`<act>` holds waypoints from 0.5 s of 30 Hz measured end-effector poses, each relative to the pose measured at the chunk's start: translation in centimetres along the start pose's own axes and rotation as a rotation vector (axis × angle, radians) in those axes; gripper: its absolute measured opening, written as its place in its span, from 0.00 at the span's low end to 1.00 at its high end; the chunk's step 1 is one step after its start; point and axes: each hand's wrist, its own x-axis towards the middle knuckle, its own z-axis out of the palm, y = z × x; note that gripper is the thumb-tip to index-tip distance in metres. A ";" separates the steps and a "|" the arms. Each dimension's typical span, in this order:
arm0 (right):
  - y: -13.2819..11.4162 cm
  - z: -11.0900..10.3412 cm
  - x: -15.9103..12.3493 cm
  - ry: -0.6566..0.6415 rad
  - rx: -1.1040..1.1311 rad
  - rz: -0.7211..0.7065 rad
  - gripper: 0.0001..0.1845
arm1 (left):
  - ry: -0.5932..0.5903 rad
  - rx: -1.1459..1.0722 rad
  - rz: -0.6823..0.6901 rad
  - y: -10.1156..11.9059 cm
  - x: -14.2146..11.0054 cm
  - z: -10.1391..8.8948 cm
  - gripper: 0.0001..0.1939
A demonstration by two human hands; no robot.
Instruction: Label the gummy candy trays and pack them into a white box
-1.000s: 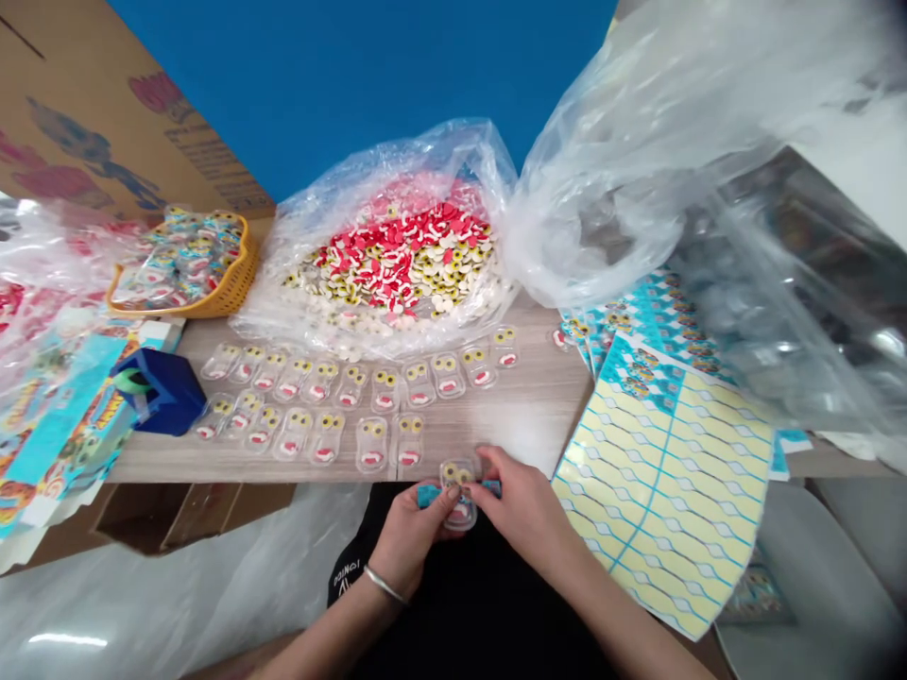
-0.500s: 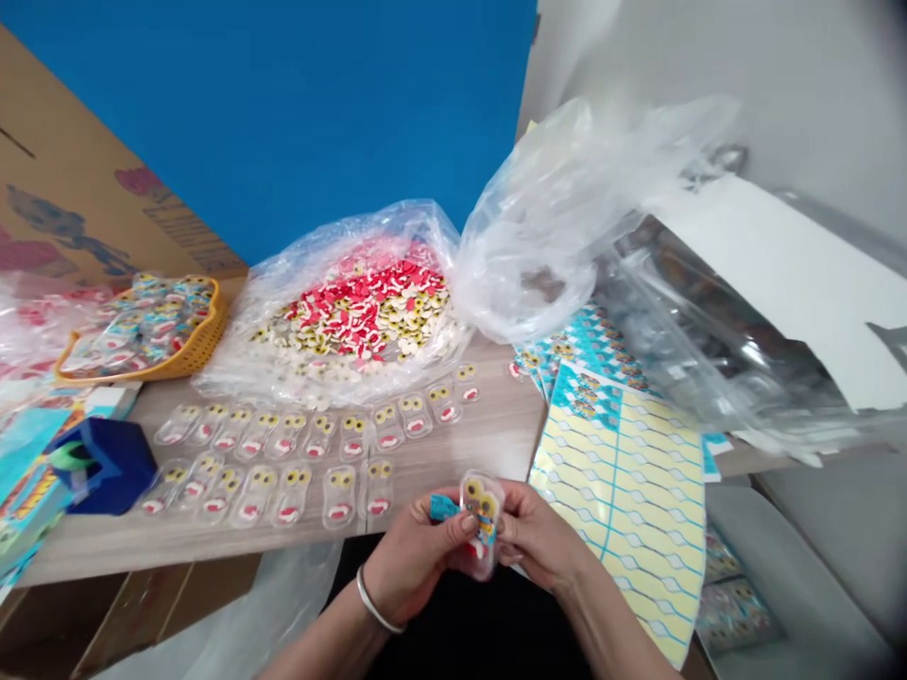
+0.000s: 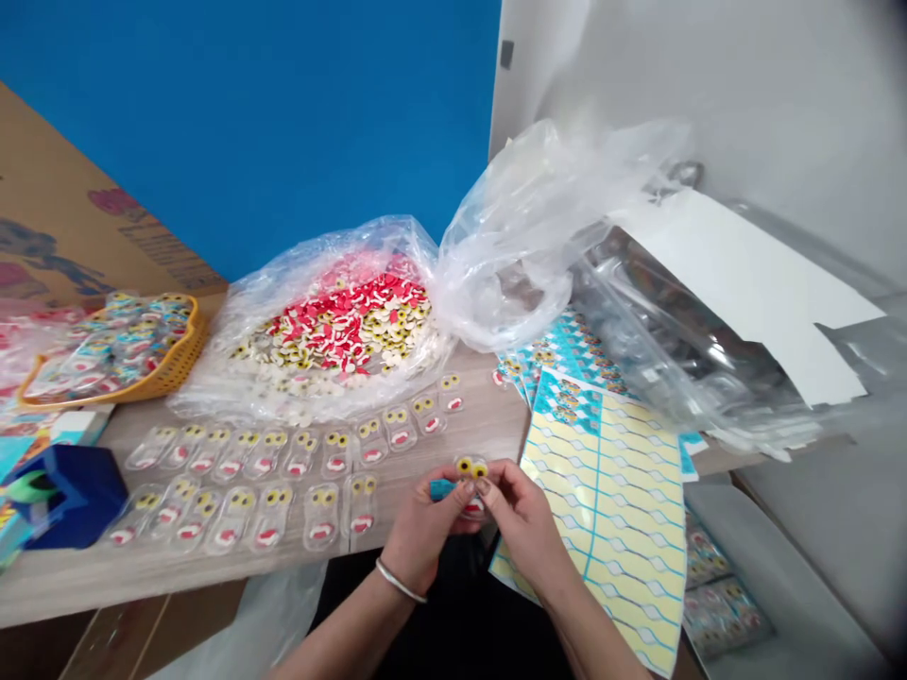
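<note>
Your left hand [image 3: 425, 536] and right hand [image 3: 524, 532] are both up near the table's front edge, fingers curled inward, tips meeting over a clear blister pack [image 3: 472, 486] with yellow eye pieces and a red mouth piece inside. The pack is held off the table, directly in front of the open plastic bag of candy-like pieces [image 3: 333, 331], which serves as the landmark here. Right fingertips pinch its upper right side. Left fingers close on a small teal card strip [image 3: 443, 488] at the pack's left side; the fingers hide how far the strip reaches into the pack. A metal bangle [image 3: 401, 581] sits on your left wrist. Two loose rows of filled blister packs [image 3: 241, 515] lie on the wood-laminate table [image 3: 482, 416], just in front of the bag and left of your hands. Left of the bag sit a yellow plastic basket [image 3: 180, 364] heaped with packs and, nearer you, a dark blue box [image 3: 71, 501]. Right of the bag are a crumpled clear plastic sheet [image 3: 510, 250] and stacked teal-printed sheets [image 3: 567, 354], with a yellow-and-white printed sheet [image 3: 602, 510] overlapping them, just right of your right hand.
</note>
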 end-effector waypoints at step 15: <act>-0.1 -0.2 0.0 -0.035 0.424 0.153 0.16 | -0.346 -0.292 -0.107 0.7 1.4 -0.3 0.16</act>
